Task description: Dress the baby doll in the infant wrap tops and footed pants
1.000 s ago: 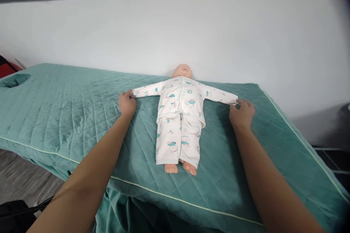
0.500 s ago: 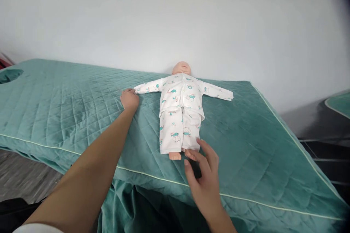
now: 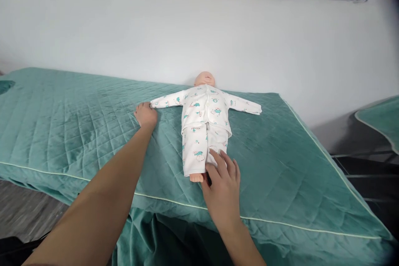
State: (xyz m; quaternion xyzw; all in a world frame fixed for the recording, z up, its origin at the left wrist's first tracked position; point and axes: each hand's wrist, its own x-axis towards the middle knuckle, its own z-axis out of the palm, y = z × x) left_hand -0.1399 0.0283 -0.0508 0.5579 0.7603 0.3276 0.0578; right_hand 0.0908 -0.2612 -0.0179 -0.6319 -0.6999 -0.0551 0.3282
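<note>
Head view: 2 bare hands touch a doll [image 3: 206,117] that lies on its back on a green bed [image 3: 274,166].

The left hand [image 3: 146,115] is at the end of 1 white sleeve [image 3: 168,99], with its fingers bent, but I cannot tell if it pinches the cloth. The right hand [image 3: 222,189] is over the low end of 1 leg of the white pants [image 3: 195,149]. It is about half open: its fingers are bent and a bit apart, and a dark gap shows by its thumb. The fingertips touch the pants. 1 bare foot [image 3: 196,177] peeks out just beside the thumb. The doll's arms stick out to both sides, and its head [image 3: 204,78] is near the white wall [image 3: 124,29].
</note>
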